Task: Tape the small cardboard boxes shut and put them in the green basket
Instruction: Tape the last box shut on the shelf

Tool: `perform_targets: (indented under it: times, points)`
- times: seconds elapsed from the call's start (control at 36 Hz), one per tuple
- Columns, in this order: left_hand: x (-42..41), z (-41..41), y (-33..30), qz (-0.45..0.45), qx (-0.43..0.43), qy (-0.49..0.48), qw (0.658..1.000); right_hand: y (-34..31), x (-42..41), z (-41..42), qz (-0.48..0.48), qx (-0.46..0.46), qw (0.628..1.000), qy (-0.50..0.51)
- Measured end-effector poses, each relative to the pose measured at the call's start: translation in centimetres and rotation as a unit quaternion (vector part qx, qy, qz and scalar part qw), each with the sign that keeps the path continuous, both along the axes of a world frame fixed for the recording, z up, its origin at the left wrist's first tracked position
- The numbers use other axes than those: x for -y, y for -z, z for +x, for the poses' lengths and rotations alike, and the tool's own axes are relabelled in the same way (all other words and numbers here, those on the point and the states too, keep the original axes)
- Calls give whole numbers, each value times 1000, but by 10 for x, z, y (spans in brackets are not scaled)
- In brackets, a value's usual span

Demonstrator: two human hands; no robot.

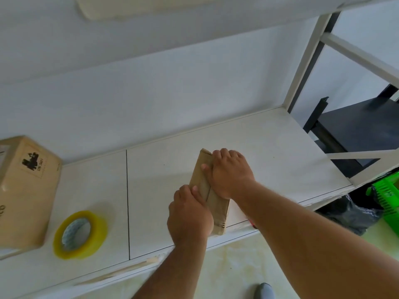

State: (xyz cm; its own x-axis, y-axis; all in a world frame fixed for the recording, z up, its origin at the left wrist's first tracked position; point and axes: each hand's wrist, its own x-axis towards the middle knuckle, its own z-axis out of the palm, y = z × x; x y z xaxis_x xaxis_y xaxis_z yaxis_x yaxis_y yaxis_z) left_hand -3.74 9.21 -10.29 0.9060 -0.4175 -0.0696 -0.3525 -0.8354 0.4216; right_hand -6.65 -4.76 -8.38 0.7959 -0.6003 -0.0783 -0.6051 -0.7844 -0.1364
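A small brown cardboard box (200,178) lies on the white table (155,190) near its front edge, its top flaps meeting along a centre seam. My left hand (190,214) grips the box's near left side, thumb on top by the seam. My right hand (231,173) lies over the right flap, fingers curled over the far end and thumb on the top. A roll of yellowish clear tape (79,234) lies flat on the table to the left. The green basket (386,190) sits on the floor at the far right, partly cut off.
A larger cardboard box (26,190) with a black label stands at the table's left end. A white shelf frame (306,61) rises at the table's right end, with a black stool (356,130) behind it. A dark plastic bag (349,212) lies beside the basket.
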Motion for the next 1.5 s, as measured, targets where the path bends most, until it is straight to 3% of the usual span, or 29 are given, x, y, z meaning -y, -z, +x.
perform_targets:
  times: [0.19,0.42,0.53,0.78,0.97,1.03,1.19,1.33,1.42,1.5]
  points:
    - [1,2,1,-8,-8,-7,1000,-5,28,22,50,-36,998,27]
    - [2,1,-1,-9,-4,-11,1000,-9,52,30,229,-103,965,74]
    - [3,1,-2,-8,2,-11,1000,-10,55,35,253,-140,956,57]
    - [4,1,1,1,2,-13,1000,5,21,8,59,-7,998,-20]
    - [8,2,-1,-9,-13,-24,1000,10,-21,-33,51,-55,995,-72]
    - [6,6,-9,-33,-58,-31,997,1,-38,-48,43,-71,991,-102]
    - [10,28,-5,-70,-190,-55,978,4,-72,-75,117,15,981,-152]
    - [6,37,-14,-134,-273,-56,951,-25,-94,-84,211,133,959,-132]
    - [6,35,-12,-152,-261,-50,952,-26,-88,-82,257,155,950,-83]
    - [3,28,-5,-163,-225,-26,960,-15,-79,-77,232,132,962,-51]
